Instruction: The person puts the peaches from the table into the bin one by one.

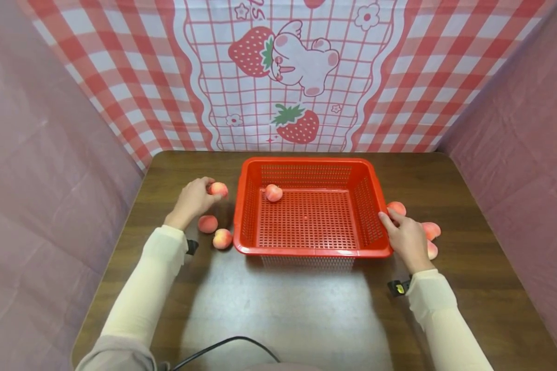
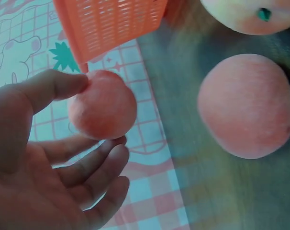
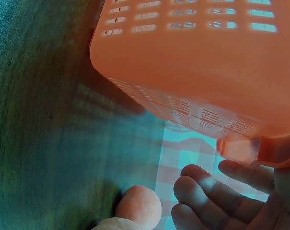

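Note:
My left hand [image 1: 196,200] pinches a peach [image 2: 103,105] between thumb and fingers, left of the red plastic basket [image 1: 305,253]. Below that hand, two more peaches lie on the table: a pink one [image 1: 208,224] and a yellowish one [image 1: 222,238] near the basket's left side. Inside the basket, a single peach [image 1: 274,192] rests toward the back left corner. With thumb and index finger, my right hand [image 1: 406,238] grips the basket's right rim [image 3: 238,149]; its other fingers are loosely bent below the rim.
Beyond the right hand lie three peaches [image 1: 431,230], one close to the basket's right side. A black cable [image 1: 234,338] crosses the near edge of the wooden table [image 1: 478,288]. A checked strawberry-print cloth [image 1: 301,93] hangs behind, with pink cloth walls on both sides.

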`<state>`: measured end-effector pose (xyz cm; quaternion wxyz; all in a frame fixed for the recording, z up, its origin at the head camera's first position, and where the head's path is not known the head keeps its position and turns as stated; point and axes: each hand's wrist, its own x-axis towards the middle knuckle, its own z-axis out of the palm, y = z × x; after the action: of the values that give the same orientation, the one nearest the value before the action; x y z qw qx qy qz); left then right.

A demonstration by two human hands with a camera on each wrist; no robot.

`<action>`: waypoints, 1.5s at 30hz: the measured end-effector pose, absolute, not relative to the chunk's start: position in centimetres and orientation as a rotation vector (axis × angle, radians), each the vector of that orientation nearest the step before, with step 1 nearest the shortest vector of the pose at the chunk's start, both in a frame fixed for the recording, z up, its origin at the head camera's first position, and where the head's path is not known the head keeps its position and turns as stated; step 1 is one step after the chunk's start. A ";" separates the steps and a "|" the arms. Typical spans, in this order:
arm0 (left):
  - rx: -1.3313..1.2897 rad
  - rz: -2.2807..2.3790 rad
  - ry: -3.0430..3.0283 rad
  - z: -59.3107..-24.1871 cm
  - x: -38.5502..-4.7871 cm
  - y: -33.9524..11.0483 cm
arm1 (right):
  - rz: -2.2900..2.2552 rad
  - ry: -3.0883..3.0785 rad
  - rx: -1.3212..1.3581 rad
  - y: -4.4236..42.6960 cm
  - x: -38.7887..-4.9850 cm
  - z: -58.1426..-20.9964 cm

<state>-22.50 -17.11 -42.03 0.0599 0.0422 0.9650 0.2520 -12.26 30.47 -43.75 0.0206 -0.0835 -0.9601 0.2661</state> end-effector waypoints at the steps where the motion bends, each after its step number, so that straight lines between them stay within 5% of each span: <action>1: 0.126 0.782 2.943 -41.8 -22.6 -17.0 | 0.822 -2.978 -0.261 30.5 -12.3 -43.8; 45: 0.175 1.077 3.051 -37.5 -24.7 -13.3 | 0.876 -2.987 -0.298 30.5 -12.4 -43.5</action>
<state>-24.70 -13.25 -37.47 -0.0492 0.0540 0.9404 0.3321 -12.35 30.51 -43.54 0.0073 -0.0952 -0.9552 0.2801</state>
